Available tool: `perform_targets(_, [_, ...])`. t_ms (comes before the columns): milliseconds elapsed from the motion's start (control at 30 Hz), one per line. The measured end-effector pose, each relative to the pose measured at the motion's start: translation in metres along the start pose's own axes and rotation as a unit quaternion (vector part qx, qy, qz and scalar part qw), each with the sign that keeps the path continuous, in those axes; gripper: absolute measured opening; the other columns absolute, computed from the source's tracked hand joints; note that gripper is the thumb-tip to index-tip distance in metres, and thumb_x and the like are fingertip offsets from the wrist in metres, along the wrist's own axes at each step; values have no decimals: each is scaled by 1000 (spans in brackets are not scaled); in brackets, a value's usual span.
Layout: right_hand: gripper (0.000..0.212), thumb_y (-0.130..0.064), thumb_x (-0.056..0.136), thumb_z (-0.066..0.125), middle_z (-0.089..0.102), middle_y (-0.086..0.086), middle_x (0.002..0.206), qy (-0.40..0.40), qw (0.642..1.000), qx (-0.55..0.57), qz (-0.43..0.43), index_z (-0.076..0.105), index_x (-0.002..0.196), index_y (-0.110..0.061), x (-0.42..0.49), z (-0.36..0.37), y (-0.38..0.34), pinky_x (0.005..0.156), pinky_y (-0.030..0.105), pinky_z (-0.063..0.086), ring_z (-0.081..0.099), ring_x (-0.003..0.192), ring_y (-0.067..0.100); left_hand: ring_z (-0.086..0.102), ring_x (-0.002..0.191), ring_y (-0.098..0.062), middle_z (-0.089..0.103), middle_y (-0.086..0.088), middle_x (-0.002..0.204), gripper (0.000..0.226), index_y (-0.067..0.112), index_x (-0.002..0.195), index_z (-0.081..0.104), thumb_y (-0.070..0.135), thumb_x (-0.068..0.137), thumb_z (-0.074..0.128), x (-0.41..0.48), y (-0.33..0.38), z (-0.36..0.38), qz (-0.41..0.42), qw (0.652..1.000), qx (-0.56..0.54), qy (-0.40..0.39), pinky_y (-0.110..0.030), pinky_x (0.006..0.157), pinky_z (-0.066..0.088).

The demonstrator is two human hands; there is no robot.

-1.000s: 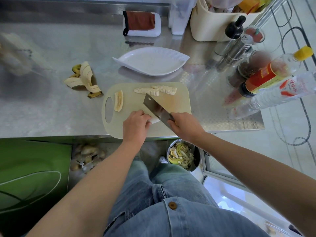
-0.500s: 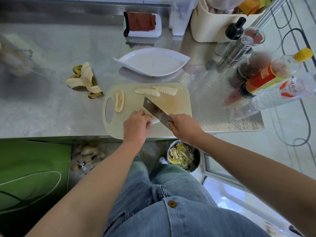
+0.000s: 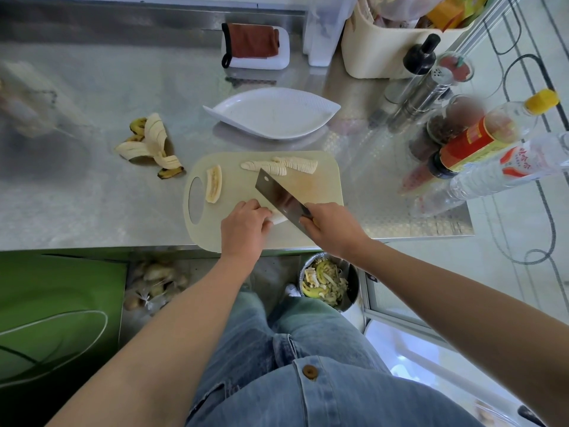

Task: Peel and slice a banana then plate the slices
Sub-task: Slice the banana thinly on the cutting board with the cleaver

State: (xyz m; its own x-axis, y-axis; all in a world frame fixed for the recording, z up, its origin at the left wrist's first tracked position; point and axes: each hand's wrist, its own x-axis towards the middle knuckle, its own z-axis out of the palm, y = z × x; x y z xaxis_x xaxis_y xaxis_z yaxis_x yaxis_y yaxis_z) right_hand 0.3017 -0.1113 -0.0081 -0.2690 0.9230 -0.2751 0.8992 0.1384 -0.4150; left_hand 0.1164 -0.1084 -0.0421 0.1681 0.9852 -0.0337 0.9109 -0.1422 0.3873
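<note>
One banana peel [image 3: 151, 143] lies opened out on the steel bench [image 3: 92, 195], well left of the cutting board [image 3: 326, 192]; the board sits at the near edge of the bench with its handle hole to the left; just right of that hole lies a banana half [image 3: 214, 184], cut face up, with neither hand on it; the left hand [image 3: 244, 226] rests on the near part of the board, fingers curled down onto a banana piece [image 3: 278, 217] of which only the right end shows; the cleaver [image 3: 277, 194] is set at that exposed end, blade running diagonally from far left to near right; the right hand [image 3: 332, 229] grips the cleaver handle, fingers wrapped round it; two overlapping rows of banana slices [image 3: 295, 164] lie along the far edge of the board; the white leaf-shaped plate [image 3: 271, 118] stands beyond the board, apart from it; a group of bottles [image 3: 480, 140] and shakers occupies the right end of the bench.
</note>
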Motion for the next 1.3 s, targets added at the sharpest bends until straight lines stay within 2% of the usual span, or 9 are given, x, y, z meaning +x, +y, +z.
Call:
perform_targets(200, [19,-25,95,45,53,3,72,-5,1000,2,3,45,79,-15,1,1,-1,56,30,32,49,65,25,54,86,-23,64,0,93,15,18,99,73,18,85,69,0,0,0,-2,1000,1,-2,-29,60,35])
perform_targets(367, [20,-25,96,44,60,9,79,-15,1000,-6,16,55,89,-10,0,6,-1,57,30,34,52,68,26,54,85,-24,65,-1,91,13,17,96,74,16,83,70,0,-1,1,-2,1000,-3,1,-29,58,32])
perform_targets(533, [20,-25,96,44,58,8,80,-22,999,-12,21,56,92,-10,0,10,0,57,30,33,53,69,28,54,83,-24,65,-1,88,12,17,93,74,15,82,71,0,-1,2,-3,1000,-10,5,-28,57,32])
perform_targets(700, [21,-26,96,45,57,6,74,8,1000,6,4,51,82,-11,-2,6,1,54,32,36,52,66,26,54,83,-23,64,-1,88,11,16,93,74,14,82,71,-1,-1,2,-3,1000,-5,8,-28,58,33])
perform_targets(1000, [19,-25,96,45,54,4,72,-1,1000,9,-3,45,79,-15,-2,3,-4,56,32,35,52,67,28,55,83,-24,64,-1,87,10,16,92,74,14,82,71,0,0,2,-2,1000,-4,10,-29,57,36])
perform_targets(1133, [19,-25,96,45,58,8,77,0,1000,-3,1,51,84,-12,-1,3,-5,57,33,38,53,69,29,55,83,-24,65,-1,88,11,16,93,74,15,82,71,0,-1,2,-4,1000,-8,9,-30,57,39])
perform_targets(1300, [18,-24,96,43,60,11,82,-15,1000,-14,19,52,89,-11,-3,11,-5,57,31,32,51,70,30,55,83,-25,66,-2,90,13,17,94,74,16,81,72,0,0,2,-5,1000,-11,8,-31,58,42])
